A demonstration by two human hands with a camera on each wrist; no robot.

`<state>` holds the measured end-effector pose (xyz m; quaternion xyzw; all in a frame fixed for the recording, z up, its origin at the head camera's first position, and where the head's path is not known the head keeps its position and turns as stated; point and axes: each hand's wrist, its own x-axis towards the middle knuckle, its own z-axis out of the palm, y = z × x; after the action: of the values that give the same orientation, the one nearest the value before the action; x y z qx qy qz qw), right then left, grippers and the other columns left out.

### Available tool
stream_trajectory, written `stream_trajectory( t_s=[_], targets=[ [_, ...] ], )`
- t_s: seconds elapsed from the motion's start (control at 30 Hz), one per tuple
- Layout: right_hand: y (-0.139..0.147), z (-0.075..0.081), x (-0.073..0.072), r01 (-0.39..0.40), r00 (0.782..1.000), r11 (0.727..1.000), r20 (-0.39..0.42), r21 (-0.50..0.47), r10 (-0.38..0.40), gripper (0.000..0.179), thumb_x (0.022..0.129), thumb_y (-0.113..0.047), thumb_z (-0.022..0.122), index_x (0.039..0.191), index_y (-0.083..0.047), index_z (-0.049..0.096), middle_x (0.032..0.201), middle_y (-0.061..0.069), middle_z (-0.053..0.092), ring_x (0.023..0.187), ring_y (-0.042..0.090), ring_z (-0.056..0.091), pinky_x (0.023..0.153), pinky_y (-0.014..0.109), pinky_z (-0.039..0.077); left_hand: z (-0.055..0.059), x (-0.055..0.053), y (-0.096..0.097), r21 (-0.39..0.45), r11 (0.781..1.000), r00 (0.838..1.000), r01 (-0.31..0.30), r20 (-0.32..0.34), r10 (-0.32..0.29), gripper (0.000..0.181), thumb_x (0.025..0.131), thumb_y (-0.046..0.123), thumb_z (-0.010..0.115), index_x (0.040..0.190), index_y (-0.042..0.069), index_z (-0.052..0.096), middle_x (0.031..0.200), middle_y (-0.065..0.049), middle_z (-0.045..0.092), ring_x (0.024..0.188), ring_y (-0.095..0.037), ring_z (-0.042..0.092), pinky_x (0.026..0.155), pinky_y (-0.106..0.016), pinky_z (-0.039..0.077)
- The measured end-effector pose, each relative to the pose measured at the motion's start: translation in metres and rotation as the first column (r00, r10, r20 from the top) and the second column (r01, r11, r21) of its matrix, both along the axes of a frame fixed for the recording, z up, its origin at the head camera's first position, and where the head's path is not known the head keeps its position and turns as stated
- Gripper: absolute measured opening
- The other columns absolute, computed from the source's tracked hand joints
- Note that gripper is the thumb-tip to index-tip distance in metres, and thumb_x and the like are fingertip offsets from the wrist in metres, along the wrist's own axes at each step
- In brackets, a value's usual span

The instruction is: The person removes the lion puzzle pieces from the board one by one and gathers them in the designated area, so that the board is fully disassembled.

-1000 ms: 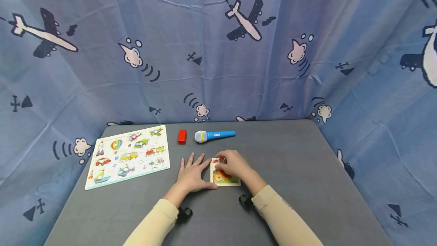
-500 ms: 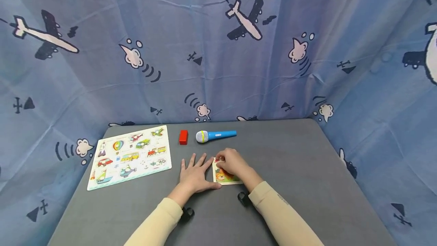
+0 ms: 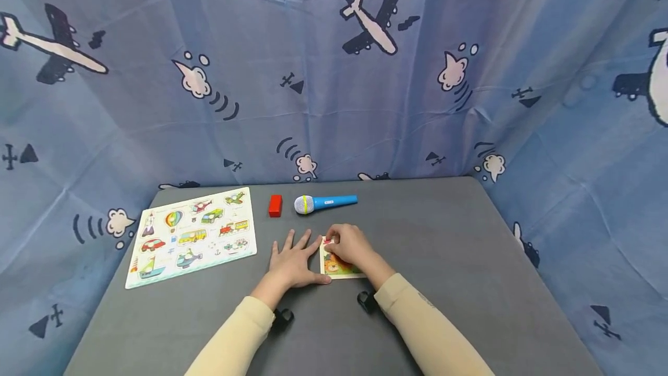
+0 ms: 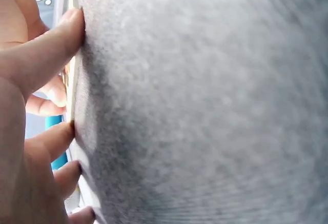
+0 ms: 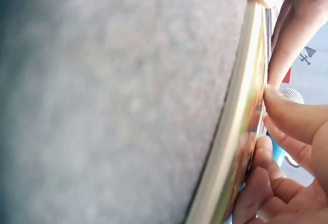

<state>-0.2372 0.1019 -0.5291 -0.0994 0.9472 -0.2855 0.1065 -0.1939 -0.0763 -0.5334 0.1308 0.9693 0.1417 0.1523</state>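
Head view had both hands at work low in the middle: the left hand (image 3: 292, 266) lay flat on the grey table (image 3: 443, 237), fingers fanned wide, thumb stretched to the near left corner of the small picture board (image 3: 344, 277), index finger by its far left corner. It braced the board and gripped nothing! Over from the other side came the right hand (image 3: 352, 245), wrist bent, thumb and fingers curled together above the picture; whether they pinched a piece, you couldn't tell. The cream sleeves (image 3: 232, 332) angled up from the bottom edge.

Switch to the left wrist, and there was what the head camera missed: the board edge-on, pale and thin, with thumb tip and index tip right against it. Right wrist did better, showing that edge thick and layered, the thumb touching the face and the other fingers folded in close.

As for holders, the small board's pale border framed an orange animal face on green. Left of it lay the vehicle picture board (image 3: 213, 231), carrying a balloon, a bus, a train and a sailboat; inset or printed was hard to call. Beyond the hands sat a red block (image 3: 275, 206) and a blue toy microphone (image 3: 334, 201).
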Motion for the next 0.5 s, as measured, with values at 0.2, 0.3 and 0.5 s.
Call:
stream_trajectory(
  t_s=[0.2,0.3,0.5],
  targets=[
    [0.0014,-0.0012,-0.0014,0.012,1.000,1.000,0.017,0.000,-0.012,0.018,0.089,-0.024,0.080,0.098,-0.016,0.067,0.084,0.002,0.054,0.075,0.017,0.049,0.065,0.030,0.038,0.0012,-0.0005,0.0007,0.016,1.000,1.000,0.006,-0.007,-0.006,0.104,0.071,0.079,0.071,0.158,0.035,0.033,0.169,0.001,0.021,0.156,-0.039,0.007,0.118,-0.071,0.009],
    [0.0015,-0.0010,-0.0012,0.012,1.000,1.000,0.026,-0.006,-0.011,0.018,0.088,-0.025,0.080,0.098,-0.018,0.066,0.088,0.002,0.055,0.077,0.018,0.050,0.067,0.031,0.042,0.0021,0.0000,0.0009,0.012,1.000,1.000,-0.002,0.001,0.002,0.104,0.071,0.078,0.072,0.158,0.036,0.034,0.169,0.002,0.021,0.157,-0.039,0.006,0.118,-0.071,0.009],
    [-0.0003,0.0023,0.0000,-0.019,1.000,0.999,0.023,-0.034,0.020,0.020,0.088,-0.020,0.081,0.104,-0.019,0.070,0.099,0.003,0.059,0.088,0.019,0.055,0.082,0.039,0.051,0.0036,-0.0004,0.0000,0.012,1.000,1.000,-0.015,0.008,0.015,0.105,0.070,0.078,0.072,0.158,0.035,0.034,0.169,0.001,0.022,0.156,-0.039,0.007,0.118,-0.072,0.008]
  ],
)
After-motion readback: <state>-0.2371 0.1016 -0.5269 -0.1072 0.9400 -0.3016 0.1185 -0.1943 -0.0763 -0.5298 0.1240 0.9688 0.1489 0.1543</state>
